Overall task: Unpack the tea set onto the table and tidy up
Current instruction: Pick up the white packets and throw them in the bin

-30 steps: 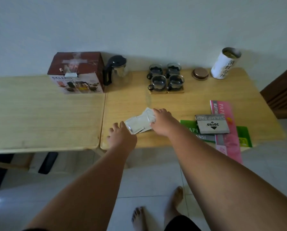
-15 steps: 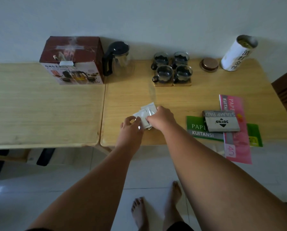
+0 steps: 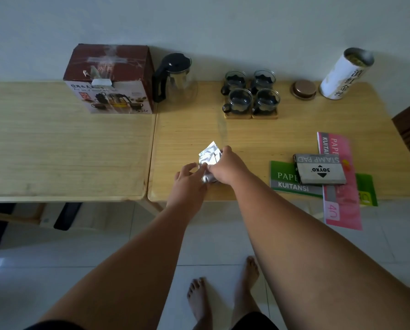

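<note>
Left hand (image 3: pixel 189 179) has closed in on the foil sachets (image 3: pixel 210 155) at frame centre, right hand (image 3: pixel 225 166) clamping them, left fingers pinching the near end, long axis toward upper right.

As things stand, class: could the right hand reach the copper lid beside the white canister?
Probably yes: bare table lies between the right hand and copper lid, though it holds silver packets.

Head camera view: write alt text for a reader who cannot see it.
Both hands, left hand and right hand, gather silver foil packets on a wooden table. Behind stand a tea set box, glass teapot and four glass cups.
</note>
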